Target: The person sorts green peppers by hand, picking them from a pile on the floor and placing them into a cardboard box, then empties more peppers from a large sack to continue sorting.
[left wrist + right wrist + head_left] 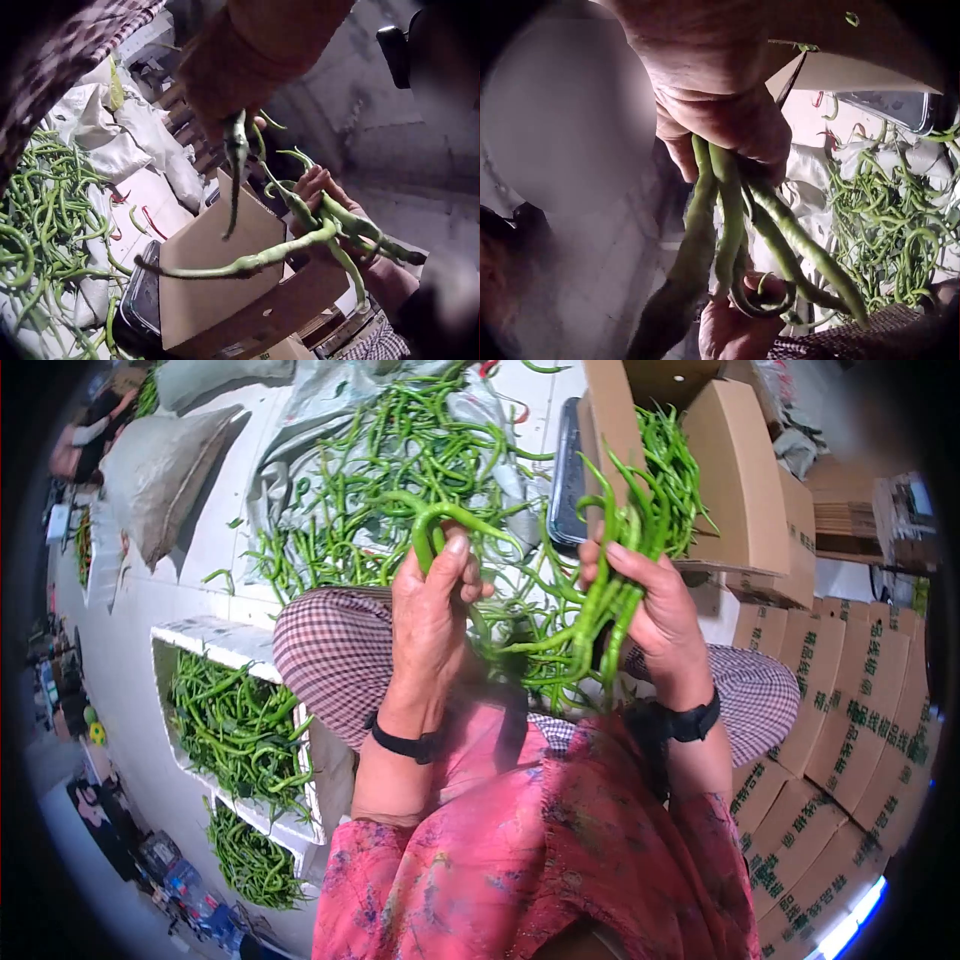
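In the middle of the head view we see the left hand (432,605) with its fingers curled round a few long, curved green peppers (425,528), the thumb lying against them. Just right of centre, the right hand (662,608) grips a bunch of slender, glossy green peppers (600,605); its thumb presses across the bunch, and the peppers stick out both above and below the hand. The two hands are apart, each with a black wristband (408,744) on its wrist.

Below and between the hands we see more loose green peppers (548,628), between knees in brown-and-white checked cloth (330,650). Across the upper middle, a tangled heap of green peppers (415,455) lies on pale, crumpled plastic sheeting (300,420). Right of it stands a dark-rimmed rectangular tray (567,470), beside an open brown cardboard box (745,470) at the upper right, which holds green peppers too. At the lower left, two white-walled boxes (222,638) are filled with green peppers, and at the right edge we see brown cartons with green lettering (850,715). In the left wrist view, thin red peppers (154,223) lie beside the sheeting
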A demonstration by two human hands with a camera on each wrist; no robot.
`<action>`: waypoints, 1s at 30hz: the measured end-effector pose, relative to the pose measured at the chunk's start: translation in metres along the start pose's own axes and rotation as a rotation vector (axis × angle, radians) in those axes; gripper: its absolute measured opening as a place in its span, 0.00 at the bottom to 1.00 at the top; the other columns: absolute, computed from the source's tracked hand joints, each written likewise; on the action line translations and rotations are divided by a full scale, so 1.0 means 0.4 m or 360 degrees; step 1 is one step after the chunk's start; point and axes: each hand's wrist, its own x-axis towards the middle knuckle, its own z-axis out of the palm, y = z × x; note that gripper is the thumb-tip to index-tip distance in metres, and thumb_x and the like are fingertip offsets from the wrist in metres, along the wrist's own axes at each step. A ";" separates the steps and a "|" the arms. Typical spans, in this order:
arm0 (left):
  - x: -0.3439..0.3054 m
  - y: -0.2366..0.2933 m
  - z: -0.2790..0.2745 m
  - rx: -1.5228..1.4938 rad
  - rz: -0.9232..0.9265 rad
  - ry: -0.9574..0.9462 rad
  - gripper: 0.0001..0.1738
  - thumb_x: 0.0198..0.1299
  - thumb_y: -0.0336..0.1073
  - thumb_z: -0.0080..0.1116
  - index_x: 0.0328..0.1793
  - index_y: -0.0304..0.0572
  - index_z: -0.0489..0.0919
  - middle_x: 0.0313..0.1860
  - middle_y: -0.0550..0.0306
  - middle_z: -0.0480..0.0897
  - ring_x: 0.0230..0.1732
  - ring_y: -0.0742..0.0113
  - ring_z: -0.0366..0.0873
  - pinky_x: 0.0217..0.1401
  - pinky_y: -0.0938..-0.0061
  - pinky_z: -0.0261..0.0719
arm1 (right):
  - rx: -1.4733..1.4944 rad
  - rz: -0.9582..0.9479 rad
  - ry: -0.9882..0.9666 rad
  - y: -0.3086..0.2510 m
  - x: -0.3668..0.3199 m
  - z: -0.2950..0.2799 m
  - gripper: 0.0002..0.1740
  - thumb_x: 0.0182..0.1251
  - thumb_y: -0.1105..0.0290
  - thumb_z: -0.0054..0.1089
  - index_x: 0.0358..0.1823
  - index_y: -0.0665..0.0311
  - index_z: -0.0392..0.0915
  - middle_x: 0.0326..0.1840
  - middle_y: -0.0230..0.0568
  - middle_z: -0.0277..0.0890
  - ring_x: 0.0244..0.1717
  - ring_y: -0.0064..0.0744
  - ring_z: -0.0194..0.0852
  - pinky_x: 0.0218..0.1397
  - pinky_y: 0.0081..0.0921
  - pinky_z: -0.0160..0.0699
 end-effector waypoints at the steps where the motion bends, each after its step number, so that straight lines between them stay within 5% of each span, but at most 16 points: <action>1: -0.005 -0.001 0.010 0.0047 -0.0086 -0.0041 0.12 0.68 0.37 0.57 0.53 0.41 0.72 0.29 0.66 0.70 0.27 0.78 0.67 0.38 0.75 0.75 | 0.0093 0.0039 -0.0021 0.007 0.011 -0.013 0.15 0.67 0.75 0.59 0.54 0.70 0.73 0.43 0.46 0.81 0.42 0.32 0.82 0.48 0.26 0.84; 14: -0.009 -0.026 0.031 0.0174 -0.0177 -0.0101 0.22 0.66 0.36 0.57 0.62 0.36 0.67 0.42 0.54 0.78 0.41 0.68 0.75 0.45 0.72 0.76 | 0.0311 0.0143 -0.0032 0.077 0.058 0.010 0.17 0.69 0.70 0.59 0.57 0.67 0.73 0.44 0.42 0.81 0.42 0.31 0.82 0.47 0.29 0.83; 18: -0.027 -0.035 0.051 0.0582 -0.0072 -0.0276 0.40 0.56 0.40 0.69 0.71 0.35 0.61 0.56 0.49 0.76 0.58 0.61 0.74 0.66 0.64 0.70 | 0.0169 -0.0028 -0.0042 0.105 0.079 0.039 0.17 0.68 0.70 0.61 0.55 0.67 0.73 0.43 0.36 0.79 0.43 0.27 0.80 0.49 0.27 0.81; 19: -0.028 -0.046 0.053 0.0641 -0.0013 -0.0306 0.44 0.54 0.39 0.71 0.73 0.35 0.60 0.61 0.48 0.73 0.62 0.60 0.72 0.69 0.63 0.67 | 0.0100 -0.0034 -0.0030 0.112 0.081 0.041 0.19 0.69 0.71 0.60 0.58 0.68 0.71 0.49 0.37 0.77 0.52 0.28 0.77 0.57 0.27 0.77; 23: -0.012 -0.069 0.027 0.0914 0.0175 -0.0294 0.40 0.55 0.35 0.71 0.70 0.32 0.62 0.60 0.47 0.75 0.60 0.61 0.74 0.64 0.69 0.72 | 0.0240 -0.0032 -0.0187 0.120 0.070 0.071 0.24 0.71 0.74 0.55 0.66 0.70 0.64 0.60 0.45 0.70 0.62 0.34 0.70 0.68 0.32 0.68; 30: -0.018 -0.057 0.045 0.0330 -0.0021 -0.0245 0.32 0.60 0.28 0.64 0.69 0.33 0.64 0.61 0.47 0.76 0.61 0.63 0.74 0.66 0.70 0.72 | 0.0242 -0.0048 -0.0103 0.123 0.057 0.067 0.23 0.69 0.77 0.57 0.64 0.70 0.64 0.57 0.44 0.73 0.60 0.33 0.73 0.66 0.31 0.70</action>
